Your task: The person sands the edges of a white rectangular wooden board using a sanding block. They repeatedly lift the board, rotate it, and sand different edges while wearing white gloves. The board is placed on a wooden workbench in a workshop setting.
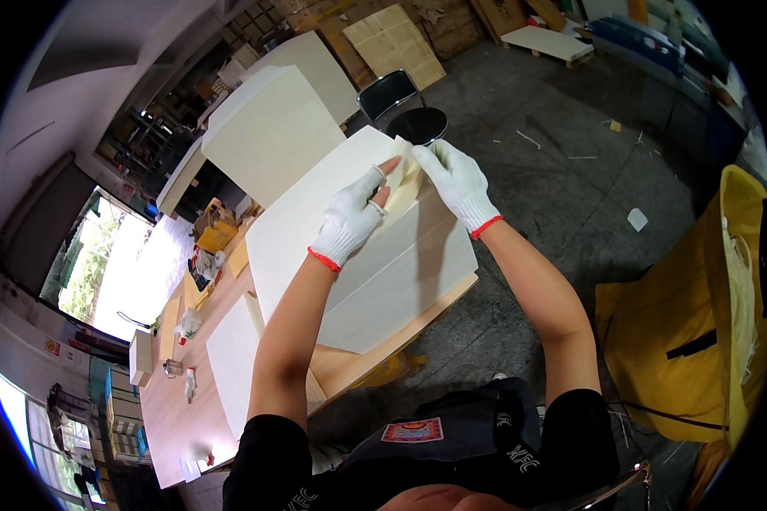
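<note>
White knitted gloves with red cuffs cover both hands, and bare fingertips show on the left one. A pale cream, flexible strip [408, 185] stands curved along the top edge of a large white board-like block [349, 255]. My left hand [352, 220] has its bare fingers and thumb against the strip's left side, closed on it. At the strip's far end my right hand [458, 181] pinches it, fingers together. The block lies on a wooden table, its near side made of flat layered panels. What the right fingertips press on is partly hidden by the glove.
The wooden table [175, 417] holds a white sheet [233, 362], a glass jar [172, 369] and a yellow box [216, 228]. Beyond stand another big white block [268, 128] and a black chair [419, 124]. A yellow sack [669, 319] stands at the right.
</note>
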{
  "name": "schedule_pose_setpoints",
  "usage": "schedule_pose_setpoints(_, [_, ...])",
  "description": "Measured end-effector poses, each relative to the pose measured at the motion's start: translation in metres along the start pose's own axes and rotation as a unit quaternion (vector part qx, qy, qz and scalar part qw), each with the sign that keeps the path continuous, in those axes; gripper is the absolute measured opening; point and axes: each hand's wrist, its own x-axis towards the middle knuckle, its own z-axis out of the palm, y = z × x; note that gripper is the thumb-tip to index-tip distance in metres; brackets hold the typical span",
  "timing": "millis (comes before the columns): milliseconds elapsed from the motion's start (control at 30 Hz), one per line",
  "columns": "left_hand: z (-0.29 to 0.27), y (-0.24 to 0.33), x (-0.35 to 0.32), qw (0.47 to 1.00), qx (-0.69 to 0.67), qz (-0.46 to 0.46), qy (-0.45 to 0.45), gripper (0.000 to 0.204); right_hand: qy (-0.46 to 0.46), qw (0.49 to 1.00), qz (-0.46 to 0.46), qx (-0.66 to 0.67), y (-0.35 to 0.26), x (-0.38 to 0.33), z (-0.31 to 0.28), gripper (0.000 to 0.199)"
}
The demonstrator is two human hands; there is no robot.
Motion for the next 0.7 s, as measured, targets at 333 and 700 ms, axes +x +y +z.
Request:
schedule_pose_setpoints(333, [-0.004, 0.022, 0.001, 0.989, 0.009, -0.126, -0.078, 0.031, 0.023, 1.000, -0.016, -0.003, 0.009, 0.002, 0.005, 0.048])
schedule_pose_setpoints(700, [-0.002, 0.015, 0.000, 0.999, 0.031, -0.011, -0.019, 0.029, 0.015, 1.000, -0.002, 0.012, 0.001, -0.001, -0.001, 0.050])
